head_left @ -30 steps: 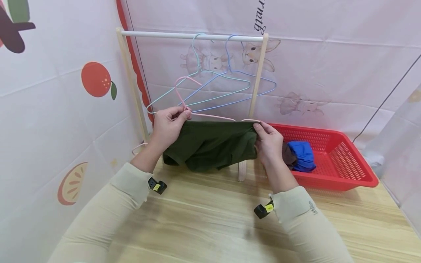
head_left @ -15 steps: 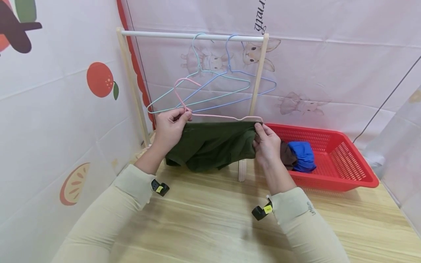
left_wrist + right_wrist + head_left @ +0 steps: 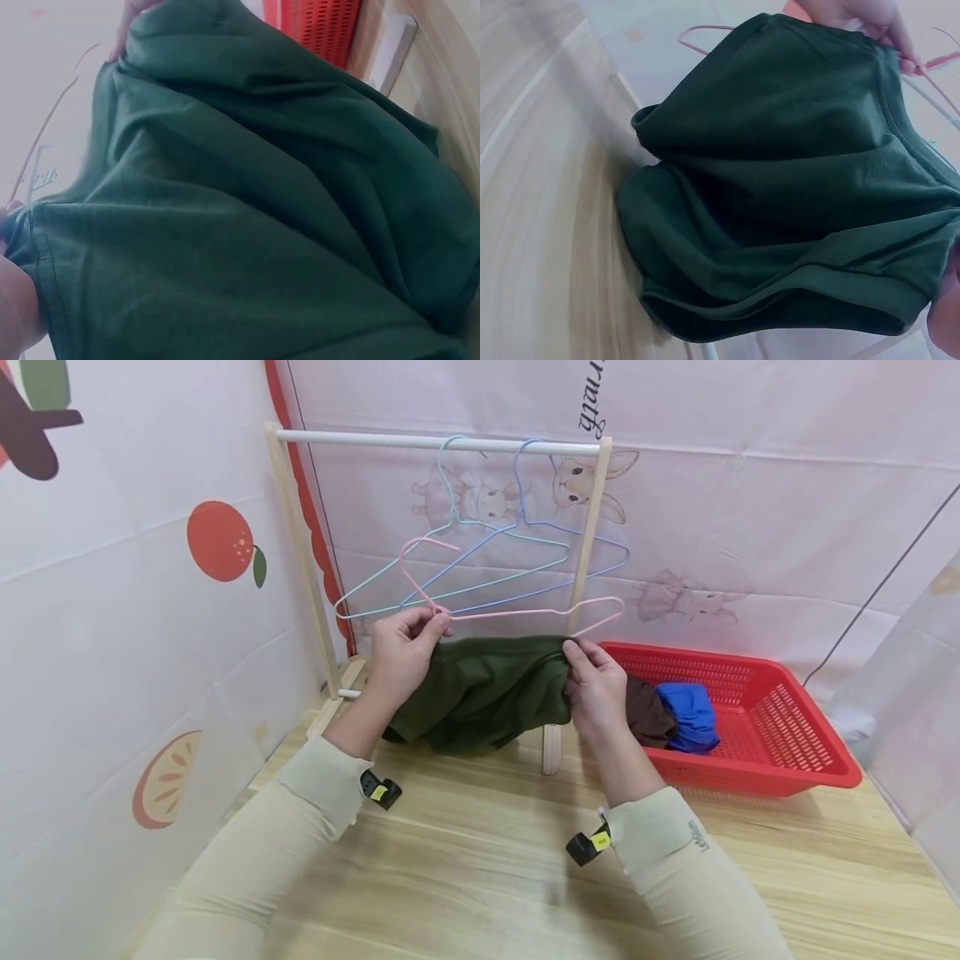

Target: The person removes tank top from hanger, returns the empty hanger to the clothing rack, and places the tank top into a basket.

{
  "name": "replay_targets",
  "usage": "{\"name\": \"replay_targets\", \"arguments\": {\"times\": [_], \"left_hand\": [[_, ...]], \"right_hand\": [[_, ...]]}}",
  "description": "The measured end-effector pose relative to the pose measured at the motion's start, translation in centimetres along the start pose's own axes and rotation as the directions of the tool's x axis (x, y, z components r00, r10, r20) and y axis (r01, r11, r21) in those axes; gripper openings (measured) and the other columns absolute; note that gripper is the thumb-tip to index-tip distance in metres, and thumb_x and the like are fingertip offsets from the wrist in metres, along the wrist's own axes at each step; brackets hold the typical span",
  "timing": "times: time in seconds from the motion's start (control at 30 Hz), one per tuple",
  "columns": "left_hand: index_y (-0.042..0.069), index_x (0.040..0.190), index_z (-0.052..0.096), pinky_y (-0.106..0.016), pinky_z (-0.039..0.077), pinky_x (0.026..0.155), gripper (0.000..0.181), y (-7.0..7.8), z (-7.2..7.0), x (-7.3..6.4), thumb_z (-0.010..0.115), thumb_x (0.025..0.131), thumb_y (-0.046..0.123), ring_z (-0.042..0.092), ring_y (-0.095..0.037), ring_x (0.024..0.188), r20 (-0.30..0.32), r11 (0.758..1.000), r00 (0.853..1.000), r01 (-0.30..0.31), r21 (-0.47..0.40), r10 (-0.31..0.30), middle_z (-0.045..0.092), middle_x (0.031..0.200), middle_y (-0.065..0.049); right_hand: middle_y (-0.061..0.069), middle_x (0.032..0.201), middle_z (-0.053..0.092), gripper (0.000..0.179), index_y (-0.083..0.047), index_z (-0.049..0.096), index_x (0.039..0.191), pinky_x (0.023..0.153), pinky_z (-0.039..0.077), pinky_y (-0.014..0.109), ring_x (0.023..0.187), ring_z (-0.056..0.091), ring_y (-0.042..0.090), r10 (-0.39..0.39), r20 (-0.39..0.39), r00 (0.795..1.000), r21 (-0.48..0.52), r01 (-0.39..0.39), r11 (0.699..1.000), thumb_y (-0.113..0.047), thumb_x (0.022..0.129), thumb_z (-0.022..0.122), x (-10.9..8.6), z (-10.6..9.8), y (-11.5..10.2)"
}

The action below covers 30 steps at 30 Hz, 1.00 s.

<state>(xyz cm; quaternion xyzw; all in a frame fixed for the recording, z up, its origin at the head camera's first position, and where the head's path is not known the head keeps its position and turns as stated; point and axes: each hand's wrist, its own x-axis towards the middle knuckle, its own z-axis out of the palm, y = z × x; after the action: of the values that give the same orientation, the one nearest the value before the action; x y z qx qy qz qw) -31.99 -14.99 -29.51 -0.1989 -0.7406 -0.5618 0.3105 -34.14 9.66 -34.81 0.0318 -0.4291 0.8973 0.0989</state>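
My left hand (image 3: pixel 407 647) pinches a pink clothes hanger (image 3: pixel 517 612) at the base of its hook, along with the near edge of a dark green garment (image 3: pixel 487 693). The hanger's right end sticks out above the garment's top edge; its left part is hidden behind hand and cloth. At the garment's upper right corner, my right hand (image 3: pixel 597 685) grips the edge between thumb and fingers. Between the hands the cloth hangs in loose folds over the table. In the right wrist view the garment (image 3: pixel 780 172) gapes at its lower edge.
Behind the hands stands a wooden rack with a white rail (image 3: pixel 360 439). A mint hanger (image 3: pixel 452 485) and a blue hanger (image 3: pixel 521 485) hang from it. On the right, a red basket (image 3: pixel 780 768) holds a blue cloth (image 3: pixel 688 717) and a brown cloth (image 3: pixel 648 712).
The hanger's right end has risen into sight above the garment's edge. My left hand has shifted slightly right and my right hand slightly left, so the cloth between them hangs slacker.
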Motion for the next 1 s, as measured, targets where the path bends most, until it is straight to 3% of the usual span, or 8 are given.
{"name": "replay_targets", "arguments": {"times": [0.07,0.23,0.33,0.5,0.7,0.8,1.0], "left_hand": [[-0.005,0.096,0.073,-0.018,0.043,0.057,0.022,0.1,0.1,0.1,0.065,0.096,0.016,0.058,-0.012,0.067,-0.003,1.0,1.0,0.001,-0.005,-0.001,0.07,0.08,-0.015],[-0.005,0.093,0.072,-0.019,0.043,0.058,0.021,0.2,0.5,0.3,0.065,0.096,0.015,0.06,-0.019,0.068,-0.015,0.999,1.0,0.013,-0.038,-0.014,0.069,0.079,-0.018],[-0.005,0.093,0.071,-0.018,0.043,0.058,0.021,0.3,0.8,0.4,0.065,0.096,0.014,0.058,-0.018,0.068,-0.02,0.998,0.999,0.029,-0.054,-0.03,0.068,0.081,-0.023],[-0.006,0.097,0.071,-0.017,0.044,0.06,0.021,0.6,1.2,0.5,0.065,0.095,0.013,0.06,-0.018,0.072,-0.029,0.995,0.997,0.072,-0.07,-0.074,0.068,0.083,-0.023],[-0.009,0.097,0.07,-0.018,0.045,0.061,0.024,1.0,1.9,0.7,0.065,0.095,0.015,0.062,-0.026,0.075,-0.033,0.992,0.996,0.083,-0.099,-0.087,0.068,0.08,-0.018],[-0.01,0.097,0.069,-0.019,0.044,0.061,0.024,1.1,2.2,0.8,0.065,0.096,0.014,0.062,-0.022,0.073,-0.027,0.989,0.996,0.085,-0.117,-0.088,0.068,0.079,-0.017],[-0.01,0.099,0.069,-0.019,0.045,0.063,0.022,1.4,2.5,0.9,0.065,0.096,0.012,0.061,-0.012,0.071,-0.034,0.983,0.994,0.1,-0.154,-0.106,0.067,0.076,-0.007]], "right_hand": [[-0.004,0.069,0.064,0.004,-0.006,0.07,0.094,0.048,0.044,0.019,0.051,0.049,0.005,0.005,0.01,1.0,-0.027,-0.005,1.0,-0.005,0.09,0.07,-0.1,0.1,0.3],[-0.003,0.085,0.068,0.031,0.003,0.062,0.118,0.061,0.052,0.02,0.068,0.061,0.005,-0.005,0.049,0.999,-0.148,0.012,0.989,-0.007,0.09,0.07,-0.3,0.1,1.0],[-0.005,0.087,0.066,0.03,0.001,0.064,0.118,0.069,0.052,0.019,0.078,0.062,0.006,-0.041,0.07,0.997,-0.261,0.058,0.964,-0.009,0.09,0.07,-0.3,0.2,1.3],[-0.006,0.091,0.066,0.027,0.002,0.064,0.118,0.078,0.049,0.02,0.086,0.058,0.01,-0.093,0.139,0.986,-0.417,0.144,0.897,-0.007,0.093,0.065,-0.5,0.4,1.8],[-0.001,0.099,0.067,0.026,0.006,0.065,0.115,0.075,0.048,0.019,0.087,0.058,0.01,-0.133,0.232,0.963,-0.495,0.235,0.837,0.003,0.091,0.056,-0.7,0.8,3.1],[0.005,0.103,0.068,0.027,0.007,0.066,0.112,0.074,0.047,0.017,0.087,0.059,0.009,-0.134,0.261,0.956,-0.533,0.259,0.806,0.007,0.089,0.051,-0.8,1.0,3.9],[0.013,0.121,0.067,0.03,0.0,0.068,0.115,0.093,0.044,0.024,0.105,0.058,0.012,-0.085,0.339,0.937,-0.592,0.283,0.755,-0.003,0.095,0.045,-1.3,1.4,4.8]]}}
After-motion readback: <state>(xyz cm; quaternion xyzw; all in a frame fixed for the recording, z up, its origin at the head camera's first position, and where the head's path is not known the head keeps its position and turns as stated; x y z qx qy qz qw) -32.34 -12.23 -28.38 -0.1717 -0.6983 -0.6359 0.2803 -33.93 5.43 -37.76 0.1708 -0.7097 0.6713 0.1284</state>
